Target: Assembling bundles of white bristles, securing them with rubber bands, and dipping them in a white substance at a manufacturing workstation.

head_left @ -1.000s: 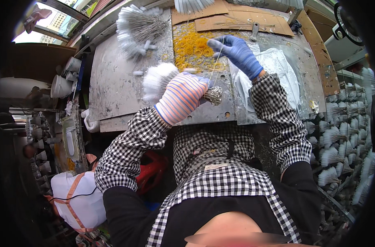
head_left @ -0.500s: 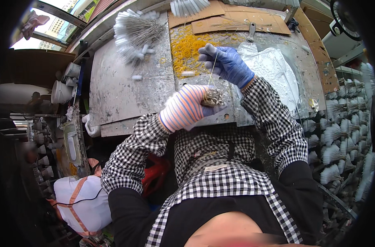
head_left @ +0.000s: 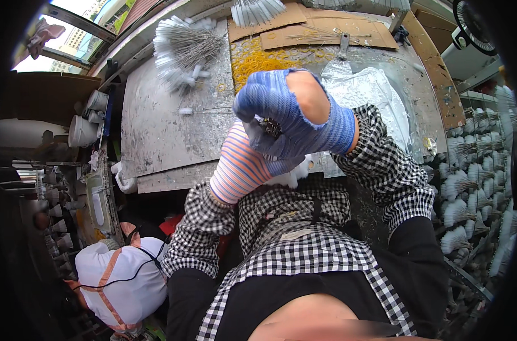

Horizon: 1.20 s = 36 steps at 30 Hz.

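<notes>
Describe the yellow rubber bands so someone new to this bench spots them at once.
Start at the big grey worktable. Toward its far side, look right of the fanned bundle of white brushes, just nearer than the brown cardboard and beyond the gloved right hand. The yellow rubber bands are a spread heap of small loops, their bright colour unlike the white bristles and dull cardboard.

Grey paint-spattered worktable, dark-framed glass window bright with daylight beyond the worktable's far left corner, round black fan past its far right corner, flat brown panel to its left
</notes>
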{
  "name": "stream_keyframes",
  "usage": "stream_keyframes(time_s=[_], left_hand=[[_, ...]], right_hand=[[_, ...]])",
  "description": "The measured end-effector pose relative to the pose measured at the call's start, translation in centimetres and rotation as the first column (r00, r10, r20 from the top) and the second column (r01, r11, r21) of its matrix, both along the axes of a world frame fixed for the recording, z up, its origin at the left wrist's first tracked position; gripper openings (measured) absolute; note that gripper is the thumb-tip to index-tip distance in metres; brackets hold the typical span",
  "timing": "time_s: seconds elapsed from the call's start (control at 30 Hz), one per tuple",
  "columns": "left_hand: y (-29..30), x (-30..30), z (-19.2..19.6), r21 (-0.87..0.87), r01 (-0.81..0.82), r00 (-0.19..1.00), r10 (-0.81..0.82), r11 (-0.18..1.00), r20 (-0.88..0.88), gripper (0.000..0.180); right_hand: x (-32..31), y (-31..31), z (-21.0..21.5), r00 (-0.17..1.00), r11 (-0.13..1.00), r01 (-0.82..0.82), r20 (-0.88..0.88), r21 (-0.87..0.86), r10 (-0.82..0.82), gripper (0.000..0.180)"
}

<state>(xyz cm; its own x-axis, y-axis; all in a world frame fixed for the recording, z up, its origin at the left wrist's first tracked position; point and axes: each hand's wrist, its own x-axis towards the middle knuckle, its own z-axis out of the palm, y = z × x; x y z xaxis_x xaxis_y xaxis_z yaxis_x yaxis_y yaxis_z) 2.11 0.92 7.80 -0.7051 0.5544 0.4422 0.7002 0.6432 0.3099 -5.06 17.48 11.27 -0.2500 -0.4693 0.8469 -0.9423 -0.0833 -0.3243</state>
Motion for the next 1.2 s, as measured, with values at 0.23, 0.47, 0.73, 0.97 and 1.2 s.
stream_keyframes(time_s=[0.23, 0.47, 0.73, 0.97, 1.2], left_hand=[[-2.4, -0.4, -6.5, 0.168, -0.363, 0.892, 0.291, 0.916, 0.346, 0.053], [2.7, 3.3, -12.6, 0.625, -0.708, 0.513, -0.847, -0.329, 0.135, 0.063], [4.2, 4.8, -14.8, 0.410, -0.782, 0.429, -0.883, -0.470, -0.193, 0.047], [4.3, 5.4, -13.3, 0.314, -0.807, 0.467, -0.866, -0.500, -0.179, 0.047], [4.3, 5.8, -13.0, 0.114, -0.794, 0.600, -0.800, -0.597, -0.016, 0.042]], right_hand=[[0.0, 1.2, 1.9, 0.977, 0.977, 0.211, -0.017, -0.030, -0.212, 0.055], [4.8, 9.2, -0.9, 0.654, 0.944, 0.298, 0.751, -0.139, -0.095, 0.025], [8.2, 11.6, -6.7, 0.296, 0.942, 0.326, 0.955, -0.082, -0.019, 0.022], [9.0, 10.2, -7.6, 0.175, 0.944, 0.319, 0.984, -0.088, 0.032, 0.020], [9.5, 10.6, -8.5, 0.179, 0.958, 0.281, 0.984, -0.053, 0.002, 0.021]])
